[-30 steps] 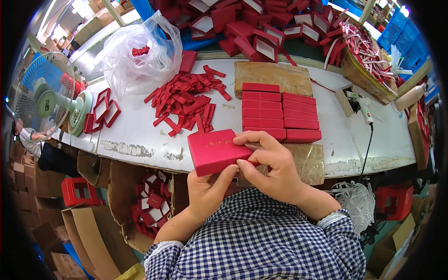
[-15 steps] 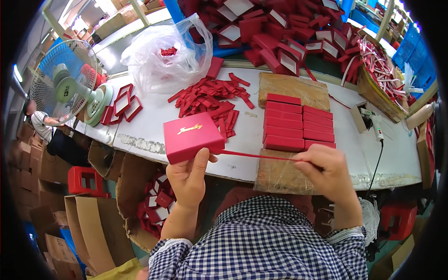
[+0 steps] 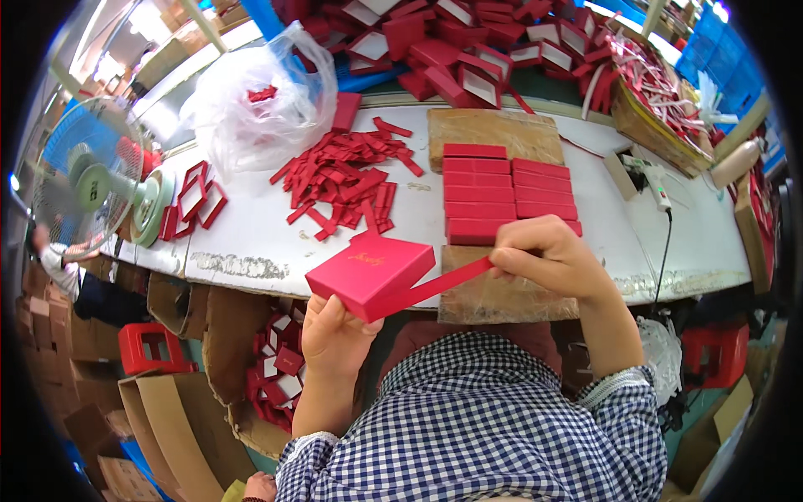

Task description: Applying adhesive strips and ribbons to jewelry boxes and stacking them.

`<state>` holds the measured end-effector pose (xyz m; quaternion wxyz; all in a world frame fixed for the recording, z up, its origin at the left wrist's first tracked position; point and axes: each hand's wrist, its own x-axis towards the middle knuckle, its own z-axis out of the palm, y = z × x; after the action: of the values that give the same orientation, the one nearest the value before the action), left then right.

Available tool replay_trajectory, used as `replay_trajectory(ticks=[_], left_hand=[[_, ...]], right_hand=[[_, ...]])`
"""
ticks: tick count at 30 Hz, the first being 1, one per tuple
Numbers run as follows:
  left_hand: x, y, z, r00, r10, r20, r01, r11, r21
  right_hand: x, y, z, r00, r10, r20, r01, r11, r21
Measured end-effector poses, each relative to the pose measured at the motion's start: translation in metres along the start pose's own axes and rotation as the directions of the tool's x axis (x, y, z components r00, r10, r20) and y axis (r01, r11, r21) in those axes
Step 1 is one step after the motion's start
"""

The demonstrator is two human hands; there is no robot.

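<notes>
My left hand (image 3: 336, 335) holds a small square red gift box (image 3: 368, 269) with gold lettering on its lid, gripping it from below by the near side. From the box's near right edge a flat red ribbon (image 3: 435, 286) runs up to the right. My right hand (image 3: 544, 255) pinches the ribbon's far end between thumb and fingers, and the strip looks taut. Just behind the box lies a loose heap of short red strips (image 3: 343, 180). Past my right hand, closed red boxes (image 3: 478, 188) stand stacked in two columns.
A clear plastic bag (image 3: 259, 109), a fan (image 3: 92, 184) and open red box parts (image 3: 196, 201) stand at the left. Many red boxes (image 3: 435, 50) are piled behind. A power strip (image 3: 657, 188) lies at the right. Another person's hand (image 3: 260, 486) shows at the lower left.
The box has turned and tilted in my left hand, and now sits lower. The ribbon shows its broad face instead of its edge. My right hand has come closer to the box.
</notes>
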<state>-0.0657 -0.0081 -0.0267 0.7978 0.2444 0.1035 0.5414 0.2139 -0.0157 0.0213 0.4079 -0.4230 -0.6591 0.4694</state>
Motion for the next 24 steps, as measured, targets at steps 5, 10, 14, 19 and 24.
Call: replay_trajectory(ticks=[5,10,14,19,24], left_hand=[[-0.006,-0.006,-0.001,0.994,-0.111,0.018,0.112,0.986,-0.121],[-0.005,-0.011,0.005,0.985,-0.144,0.092,0.157,0.974,-0.160],[-0.001,-0.017,0.009,0.979,-0.145,0.141,0.168,0.972,-0.165],[-0.008,-0.013,0.010,0.962,-0.267,0.052,0.272,0.952,-0.143],[-0.003,-0.033,-0.001,0.941,-0.206,0.269,0.298,0.883,-0.363]], right_hand=[[0.003,0.014,0.006,0.995,0.082,0.051,-0.087,0.990,0.109],[0.001,0.014,0.006,0.992,0.088,0.085,-0.102,0.979,0.176],[0.001,0.015,0.000,0.980,0.136,0.144,-0.160,0.971,0.176],[0.014,0.028,0.036,0.988,-0.146,0.045,0.100,0.838,0.537],[0.008,0.022,0.054,0.962,-0.159,-0.220,0.238,0.884,0.402]])
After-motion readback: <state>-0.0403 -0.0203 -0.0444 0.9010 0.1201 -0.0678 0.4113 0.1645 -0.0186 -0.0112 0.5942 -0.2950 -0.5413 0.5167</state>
